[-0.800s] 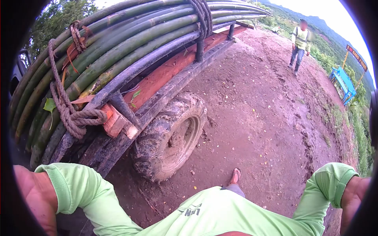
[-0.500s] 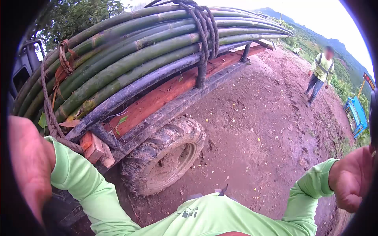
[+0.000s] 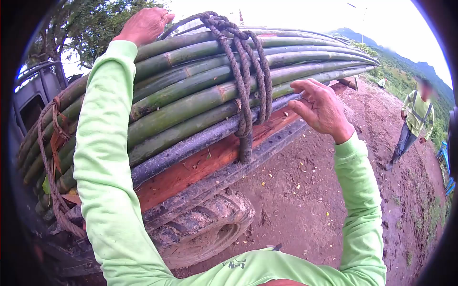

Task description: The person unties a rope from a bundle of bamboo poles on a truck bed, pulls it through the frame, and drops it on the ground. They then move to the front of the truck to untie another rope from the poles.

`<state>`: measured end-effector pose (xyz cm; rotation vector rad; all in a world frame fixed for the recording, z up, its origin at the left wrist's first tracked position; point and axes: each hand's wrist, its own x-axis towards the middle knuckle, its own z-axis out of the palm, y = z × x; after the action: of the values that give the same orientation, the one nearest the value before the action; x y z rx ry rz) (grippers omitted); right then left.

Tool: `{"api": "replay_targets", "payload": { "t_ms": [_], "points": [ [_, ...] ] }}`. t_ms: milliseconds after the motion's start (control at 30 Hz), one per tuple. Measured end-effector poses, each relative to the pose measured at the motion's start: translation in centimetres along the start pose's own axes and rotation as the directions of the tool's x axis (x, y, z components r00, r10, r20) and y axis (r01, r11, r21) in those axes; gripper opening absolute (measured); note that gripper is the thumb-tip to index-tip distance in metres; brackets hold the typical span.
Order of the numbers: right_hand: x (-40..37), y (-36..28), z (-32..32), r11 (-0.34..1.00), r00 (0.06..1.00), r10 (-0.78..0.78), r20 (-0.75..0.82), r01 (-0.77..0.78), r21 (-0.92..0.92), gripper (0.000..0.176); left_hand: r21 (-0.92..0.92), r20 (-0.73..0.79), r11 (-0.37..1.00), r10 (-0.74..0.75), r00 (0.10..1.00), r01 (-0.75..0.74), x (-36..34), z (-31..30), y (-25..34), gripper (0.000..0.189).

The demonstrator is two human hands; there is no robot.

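Observation:
A long bundle of green bamboo poles lies lengthwise on a truck bed. Thick braided rope, knotted on top, loops down around the poles and a dark metal post. My left hand is raised at the top of the bundle, back of the hand toward me, close to the rope's upper loop. Its fingertips are hidden from view. To the right of the rope, my right hand is open in front of the lower poles, thumb apart and fingers slightly bent, holding nothing.
Below the poles run a reddish wooden beam and a dark metal side rail. A muddy wheel stands underneath. At right, a person in a light green shirt walks on the muddy ground. A thinner rope hangs at left.
Both my hands have come up from the lower sides: the left to the top of the bundle, the right in front of the poles. The other person has stepped nearer.

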<state>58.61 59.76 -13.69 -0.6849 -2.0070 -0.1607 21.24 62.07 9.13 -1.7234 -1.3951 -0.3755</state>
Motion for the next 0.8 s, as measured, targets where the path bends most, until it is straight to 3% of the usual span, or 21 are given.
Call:
{"api": "replay_targets", "payload": {
  "t_ms": [67,200,300,333,433,467,567,667,700,800],
  "points": [
    [2.1,4.1,1.3,1.0,1.0,-0.006,-0.019,0.007,0.005,0.038,0.018,0.091,0.994,-0.113,0.989,0.111,3.7,2.2,0.0,0.05],
    [5.0,11.7,3.2,0.994,0.997,-0.041,-0.066,0.034,-0.099,0.04,0.059,0.201,0.987,-0.159,0.967,0.151,8.6,7.9,-0.1,0.064],
    [6.3,17.3,4.7,0.984,0.984,-0.094,-0.154,0.069,-0.163,0.042,-0.077,0.147,0.991,-0.099,0.984,0.111,9.9,11.6,0.3,0.065],
    [6.5,19.4,5.3,0.983,0.981,-0.111,-0.157,0.085,-0.162,0.043,-0.082,0.113,0.995,-0.039,0.993,0.048,10.7,13.1,-0.6,0.058],
    [7.2,23.6,6.6,0.976,0.954,-0.195,-0.23,0.165,-0.145,0.045,-0.115,0.172,0.988,-0.086,0.981,0.107,11.7,12.0,1.3,0.048],
    [7.4,25.2,7.2,0.974,0.952,-0.205,-0.228,0.177,-0.139,0.047,-0.066,0.005,0.998,-0.01,1.0,0.01,12.3,11.9,1.9,0.035],
    [8.1,28.1,8.7,0.973,0.929,-0.231,-0.287,0.221,-0.069,0.048,0.228,0.193,0.974,-0.056,0.98,0.011,15.7,8.7,4.9,0.028],
    [8.6,29.8,9.8,0.965,0.896,-0.238,-0.374,0.264,0.017,0.049,0.493,0.313,0.865,-0.078,0.946,-0.092,18.2,10.7,6.9,0.022],
    [9.0,30.3,10.0,0.958,0.882,-0.251,-0.399,0.285,0.026,0.05,0.548,0.361,0.826,-0.093,0.928,-0.131,18.9,11.7,7.0,0.023],
    [9.0,31.6,10.2,0.951,0.89,-0.242,-0.386,0.296,0.087,0.053,0.508,0.371,0.86,-0.162,0.915,-0.054,21.3,14.2,5.9,0.023]
  ]
}}
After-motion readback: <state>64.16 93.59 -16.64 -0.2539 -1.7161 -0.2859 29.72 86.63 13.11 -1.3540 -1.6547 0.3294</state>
